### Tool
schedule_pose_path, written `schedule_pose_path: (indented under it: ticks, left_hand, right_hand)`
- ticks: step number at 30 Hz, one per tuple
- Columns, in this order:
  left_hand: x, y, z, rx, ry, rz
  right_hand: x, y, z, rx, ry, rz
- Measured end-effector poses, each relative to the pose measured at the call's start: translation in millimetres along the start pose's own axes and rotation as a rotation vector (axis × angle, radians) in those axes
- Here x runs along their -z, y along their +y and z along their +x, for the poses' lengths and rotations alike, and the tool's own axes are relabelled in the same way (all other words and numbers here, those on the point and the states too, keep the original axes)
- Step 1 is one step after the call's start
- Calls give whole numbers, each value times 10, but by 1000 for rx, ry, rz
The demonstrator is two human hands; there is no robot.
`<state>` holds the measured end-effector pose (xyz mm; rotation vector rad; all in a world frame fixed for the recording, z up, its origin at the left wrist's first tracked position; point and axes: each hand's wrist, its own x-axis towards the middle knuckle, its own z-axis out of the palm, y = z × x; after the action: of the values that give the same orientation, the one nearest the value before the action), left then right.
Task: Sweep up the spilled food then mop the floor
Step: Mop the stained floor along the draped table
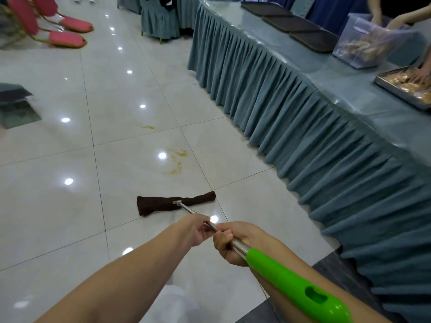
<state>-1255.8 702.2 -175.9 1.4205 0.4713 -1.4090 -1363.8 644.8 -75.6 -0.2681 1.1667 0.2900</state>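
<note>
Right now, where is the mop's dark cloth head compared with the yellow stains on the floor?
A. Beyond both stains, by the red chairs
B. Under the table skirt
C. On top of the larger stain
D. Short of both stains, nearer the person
D: the mop head lies on clean tile nearer the person, with the larger stain and the smaller stain both farther out, untouched.

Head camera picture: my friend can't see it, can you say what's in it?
Two hands, the left hand and right hand, grip a mop handle with a green end; its dark brown mop cloth lies on shiny white floor tiles. Yellow food smears wait just beyond the cloth, beside a table with a blue-grey skirt.
</note>
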Motion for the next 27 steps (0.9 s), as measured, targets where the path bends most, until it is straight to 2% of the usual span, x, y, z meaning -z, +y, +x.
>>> schedule_pose_path:
  ticks: [10, 27]
  left_hand:
    - [275, 358, 515, 83, 16, -32]
    - [819, 2413, 1327, 100, -10, -29]
  right_hand:
    - [-404, -294, 445, -45, 13, 22]
    - [-2143, -1555, 1263, 45, -15, 180]
